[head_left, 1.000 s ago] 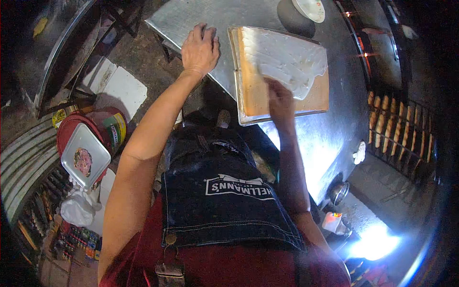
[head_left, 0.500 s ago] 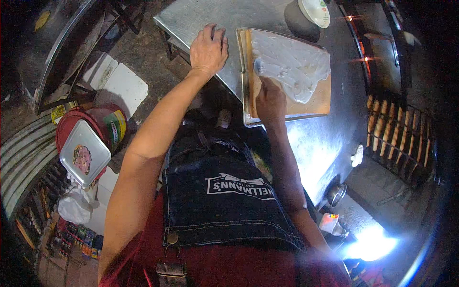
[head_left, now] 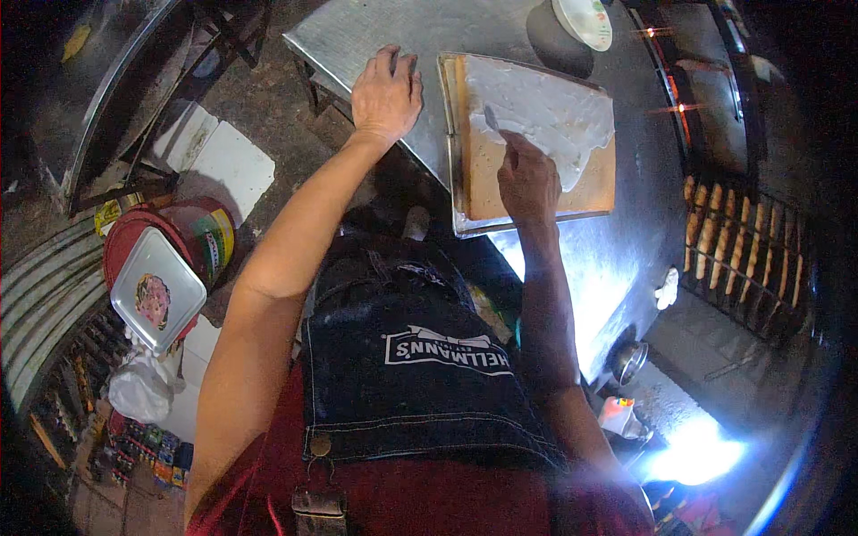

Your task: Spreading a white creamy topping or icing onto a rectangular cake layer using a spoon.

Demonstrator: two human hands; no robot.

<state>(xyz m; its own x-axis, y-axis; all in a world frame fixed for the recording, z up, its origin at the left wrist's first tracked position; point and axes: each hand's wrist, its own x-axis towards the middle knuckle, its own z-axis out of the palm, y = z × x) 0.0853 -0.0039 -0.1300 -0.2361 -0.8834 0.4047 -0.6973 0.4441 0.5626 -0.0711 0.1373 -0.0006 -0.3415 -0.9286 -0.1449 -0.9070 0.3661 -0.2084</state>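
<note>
A flat brown sheet of cake [head_left: 485,189] lies in a shallow metal tray [head_left: 453,143] on the steel table [head_left: 357,34]. White cream [head_left: 550,94] covers its far and right parts in uneven strokes; the near and left strips are bare. My right hand [head_left: 529,183] is closed over the cake's near half, gripping a spreader with a small, rounded metal end [head_left: 491,118]. That end touches the cream's left edge, while its handle is hidden in my fingers. Left of the tray, my left hand [head_left: 386,100] rests on the table's edge, fingers extended and holding nothing.
A white bowl [head_left: 585,22] stands at the table's far side. Long bread sticks [head_left: 733,241] fill a rack at right, below a lit oven [head_left: 688,98]. On the left, a metal tray [head_left: 159,290] sits on a red bucket [head_left: 134,237]. A bright lamp [head_left: 695,454] glares at lower right.
My right hand has moved right over the cake with the spreader, whose end now points to the upper left. My left hand remains on the table edge.
</note>
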